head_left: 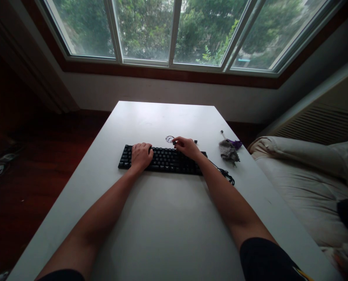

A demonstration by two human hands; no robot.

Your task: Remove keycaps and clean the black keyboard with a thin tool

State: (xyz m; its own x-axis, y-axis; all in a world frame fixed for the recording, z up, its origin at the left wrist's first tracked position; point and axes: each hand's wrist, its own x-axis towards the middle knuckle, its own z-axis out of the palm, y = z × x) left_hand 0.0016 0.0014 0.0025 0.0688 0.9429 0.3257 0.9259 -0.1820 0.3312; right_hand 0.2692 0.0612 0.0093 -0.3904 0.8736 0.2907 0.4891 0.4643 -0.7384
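Observation:
A black keyboard (168, 159) lies across the white table. My left hand (141, 155) rests over its left part, fingers bent at the far edge and thumb against the keys, gripping it. Above the right half of the keys, my right hand (186, 147) pinches a small black piece that looks like a keycap (174, 143) between thumb and fingers. Just beyond the keyboard is a round, dark-rimmed flat item (169, 138), partly behind the fingers. Another small black piece (195, 141) sits right of my right hand. My right forearm hides the keyboard's right end.
A coiled black cable (228, 176) lies beside the keyboard's right end. Farther right are a crumpled grey cloth (229, 151), a purple piece (235, 144) and a thin white stick (222, 134) with a dark tip. A pale padded seat (293, 175) stands along the table's right side.

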